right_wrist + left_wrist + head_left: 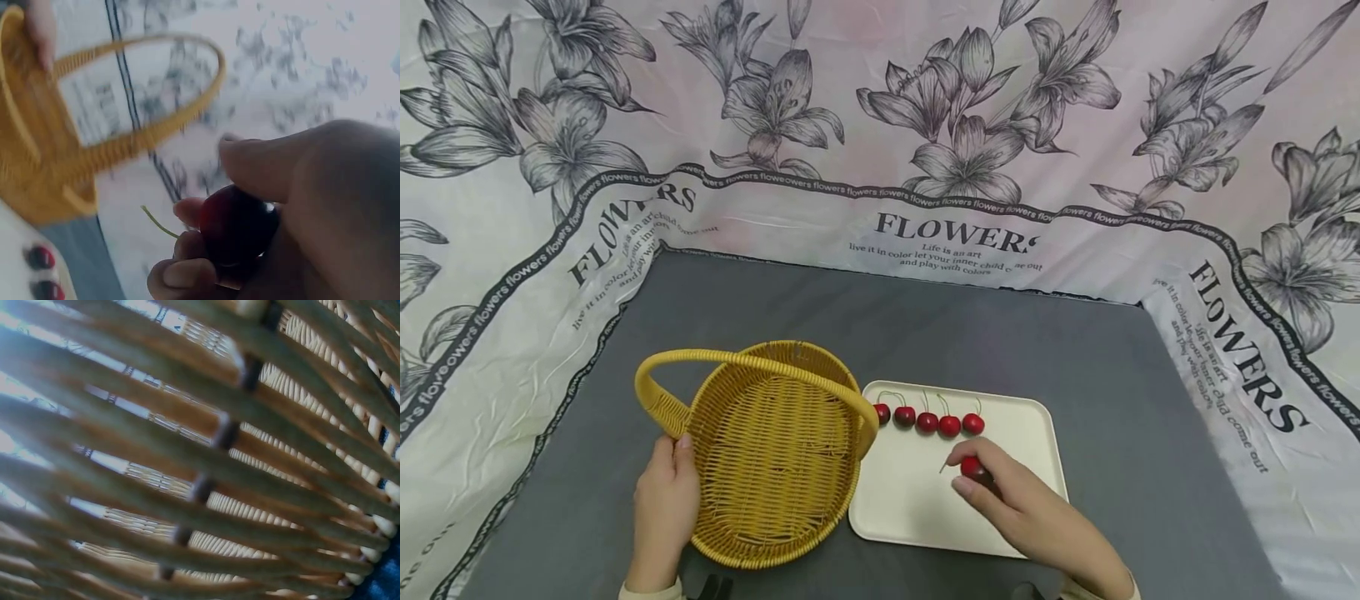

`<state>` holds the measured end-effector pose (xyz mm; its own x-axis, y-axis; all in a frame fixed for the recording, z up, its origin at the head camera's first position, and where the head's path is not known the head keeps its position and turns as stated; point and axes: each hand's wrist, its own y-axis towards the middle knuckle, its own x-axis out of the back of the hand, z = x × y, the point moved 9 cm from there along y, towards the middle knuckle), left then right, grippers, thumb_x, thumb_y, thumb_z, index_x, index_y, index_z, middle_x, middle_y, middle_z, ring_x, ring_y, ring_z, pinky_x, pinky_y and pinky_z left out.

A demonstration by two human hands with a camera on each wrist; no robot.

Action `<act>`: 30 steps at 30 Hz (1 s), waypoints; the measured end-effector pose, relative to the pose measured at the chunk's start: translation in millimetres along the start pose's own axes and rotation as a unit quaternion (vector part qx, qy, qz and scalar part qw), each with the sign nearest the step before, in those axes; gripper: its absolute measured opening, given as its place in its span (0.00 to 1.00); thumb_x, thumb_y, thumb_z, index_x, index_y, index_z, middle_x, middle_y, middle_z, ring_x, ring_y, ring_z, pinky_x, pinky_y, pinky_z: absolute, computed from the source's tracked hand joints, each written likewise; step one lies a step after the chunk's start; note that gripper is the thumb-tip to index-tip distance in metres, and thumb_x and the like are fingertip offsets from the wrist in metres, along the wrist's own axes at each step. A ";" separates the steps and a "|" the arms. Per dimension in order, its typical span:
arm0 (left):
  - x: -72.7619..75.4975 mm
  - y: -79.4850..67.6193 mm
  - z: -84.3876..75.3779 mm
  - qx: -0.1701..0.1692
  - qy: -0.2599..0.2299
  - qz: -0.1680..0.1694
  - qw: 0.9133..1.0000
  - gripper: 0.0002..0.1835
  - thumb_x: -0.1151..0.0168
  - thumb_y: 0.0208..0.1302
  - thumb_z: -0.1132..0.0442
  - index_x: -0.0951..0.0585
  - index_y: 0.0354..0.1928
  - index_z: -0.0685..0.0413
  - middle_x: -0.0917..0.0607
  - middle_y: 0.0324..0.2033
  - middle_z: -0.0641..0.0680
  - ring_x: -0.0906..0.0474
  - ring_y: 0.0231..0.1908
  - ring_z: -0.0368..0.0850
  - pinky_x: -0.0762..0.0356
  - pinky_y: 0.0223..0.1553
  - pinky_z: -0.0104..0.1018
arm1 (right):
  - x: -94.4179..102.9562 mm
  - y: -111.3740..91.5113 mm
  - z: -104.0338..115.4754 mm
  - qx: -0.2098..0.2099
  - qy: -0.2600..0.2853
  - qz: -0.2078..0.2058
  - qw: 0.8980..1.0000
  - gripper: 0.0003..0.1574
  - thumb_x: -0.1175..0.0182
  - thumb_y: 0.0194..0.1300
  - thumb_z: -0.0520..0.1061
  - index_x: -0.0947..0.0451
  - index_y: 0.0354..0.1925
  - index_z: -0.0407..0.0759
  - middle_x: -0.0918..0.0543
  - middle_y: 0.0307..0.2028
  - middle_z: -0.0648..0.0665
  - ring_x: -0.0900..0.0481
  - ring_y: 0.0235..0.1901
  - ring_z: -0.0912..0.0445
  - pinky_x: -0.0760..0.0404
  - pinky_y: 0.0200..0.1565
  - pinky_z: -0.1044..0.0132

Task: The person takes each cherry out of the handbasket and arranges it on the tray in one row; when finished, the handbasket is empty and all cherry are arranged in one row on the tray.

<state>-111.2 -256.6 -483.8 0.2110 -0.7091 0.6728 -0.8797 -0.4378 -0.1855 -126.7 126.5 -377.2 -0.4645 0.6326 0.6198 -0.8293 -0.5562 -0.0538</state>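
Observation:
My left hand [666, 496] grips the left rim of a yellow woven basket [775, 533], thumb over the edge near the foot of its arched handle. Close-up basket weave [237, 469] fills the left wrist view, and the hand is hidden there. Over a cream rectangular tray [917, 517], my right hand [1026, 508] holds a dark red cherry [976, 468] between thumb and fingers. The cherry [234, 225] has a green stem pointing away from the palm in the right wrist view. Several cherries [927, 423] with stems lie in a row along the tray's far side.
The basket stands just left of the tray, overlapping its left edge in the head view. Both are on a dark grey table surface [880, 325]. White cloth printed with flowers and lettering [955, 237] rises around the back and sides.

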 end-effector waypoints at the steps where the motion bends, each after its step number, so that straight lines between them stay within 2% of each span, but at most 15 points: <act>1: -0.2 -0.2 0.1 -0.001 0.000 0.001 1.000 0.29 0.74 0.75 0.42 0.32 0.46 0.60 0.31 0.24 0.57 0.34 0.21 0.50 0.39 0.22 0.39 | 1.9 -4.3 -10.6 -0.030 0.018 -0.002 0.999 0.07 0.53 0.75 0.52 0.33 0.49 0.61 0.30 0.31 0.53 0.30 0.31 0.62 0.29 0.33 0.70; 3: -0.8 -0.6 0.2 -0.002 0.001 0.003 1.000 0.29 0.74 0.75 0.42 0.32 0.46 0.60 0.32 0.23 0.57 0.35 0.20 0.49 0.39 0.21 0.39 | 6.1 -12.3 -29.8 -0.085 0.035 -0.012 0.996 0.10 0.57 0.76 0.55 0.34 0.53 0.62 0.31 0.35 0.51 0.30 0.36 0.60 0.29 0.38 0.69; 5: -1.5 -0.9 0.3 -0.003 0.000 0.004 1.000 0.28 0.74 0.75 0.42 0.32 0.45 0.59 0.33 0.22 0.57 0.36 0.19 0.49 0.40 0.21 0.39 | 12.3 -16.6 -44.6 -0.104 0.027 -0.032 0.994 0.14 0.58 0.77 0.55 0.35 0.57 0.63 0.31 0.40 0.50 0.31 0.41 0.59 0.29 0.41 0.69; 8: -1.0 -1.3 0.0 -0.004 0.000 -0.001 1.000 0.28 0.74 0.75 0.42 0.32 0.44 0.59 0.32 0.22 0.57 0.36 0.20 0.49 0.40 0.21 0.39 | 27.9 -14.3 -56.6 -0.059 -0.030 -0.098 0.993 0.21 0.51 0.74 0.47 0.35 0.63 0.56 0.30 0.42 0.51 0.31 0.41 0.62 0.26 0.38 0.70; 10: -0.5 -1.5 -0.2 -0.005 -0.001 -0.003 1.000 0.28 0.74 0.75 0.43 0.32 0.44 0.59 0.33 0.22 0.57 0.36 0.19 0.49 0.40 0.21 0.39 | 39.5 -12.2 -65.0 -0.036 -0.076 -0.156 0.984 0.24 0.44 0.70 0.42 0.33 0.63 0.48 0.26 0.41 0.51 0.29 0.39 0.64 0.25 0.34 0.71; 11: 0.0 -1.5 -0.6 -0.006 -0.001 -0.005 1.000 0.28 0.74 0.75 0.43 0.32 0.43 0.59 0.33 0.22 0.57 0.36 0.19 0.49 0.40 0.21 0.39 | 44.0 -11.3 -70.3 -0.034 -0.093 -0.179 0.979 0.25 0.42 0.68 0.40 0.32 0.61 0.44 0.24 0.40 0.50 0.27 0.38 0.64 0.25 0.32 0.71; 13: 0.8 -1.6 -1.0 -0.006 -0.001 -0.007 1.000 0.28 0.74 0.75 0.43 0.32 0.43 0.60 0.34 0.22 0.57 0.37 0.19 0.49 0.40 0.21 0.39 | 50.0 -9.8 -85.0 -0.058 -0.108 -0.208 0.970 0.25 0.38 0.65 0.42 0.31 0.59 0.41 0.21 0.40 0.49 0.23 0.38 0.62 0.24 0.31 0.71; 16: 1.8 -1.7 -2.2 -0.005 0.001 -0.009 1.000 0.28 0.74 0.76 0.43 0.32 0.44 0.60 0.34 0.23 0.57 0.37 0.19 0.49 0.40 0.21 0.39 | 50.9 -6.3 -108.9 -0.101 -0.111 -0.212 0.966 0.23 0.38 0.65 0.48 0.31 0.54 0.41 0.19 0.40 0.48 0.19 0.39 0.56 0.23 0.33 0.69; 19: 2.4 -2.1 -3.8 -0.004 0.006 -0.012 1.000 0.28 0.74 0.76 0.43 0.32 0.44 0.60 0.33 0.23 0.57 0.37 0.19 0.49 0.40 0.21 0.39 | 48.5 -2.2 -130.8 -0.124 -0.112 -0.209 0.963 0.21 0.37 0.64 0.51 0.28 0.50 0.42 0.20 0.40 0.47 0.19 0.40 0.52 0.22 0.34 0.66; 25: 2.6 -2.5 -5.0 -0.005 0.007 -0.016 1.000 0.28 0.73 0.76 0.43 0.32 0.44 0.60 0.33 0.22 0.57 0.37 0.19 0.49 0.41 0.21 0.39 | 42.5 7.9 -162.8 -0.132 -0.129 -0.221 0.958 0.18 0.34 0.61 0.44 0.25 0.48 0.40 0.24 0.43 0.41 0.23 0.37 0.51 0.25 0.36 0.62; 30: 4.0 -2.5 -3.8 -0.005 0.009 -0.027 1.000 0.27 0.72 0.76 0.44 0.31 0.43 0.60 0.33 0.21 0.57 0.36 0.19 0.50 0.41 0.22 0.39 | 39.1 13.4 -180.8 -0.167 -0.127 -0.224 0.952 0.18 0.34 0.62 0.43 0.25 0.48 0.39 0.24 0.41 0.40 0.25 0.37 0.50 0.26 0.36 0.61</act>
<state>-109.8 -256.2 -477.9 0.2505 -0.6746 0.6944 -0.8717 -0.4693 -0.1415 -212.1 241.3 -495.3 0.0140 0.5918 0.8060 -0.9986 -0.0325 0.0413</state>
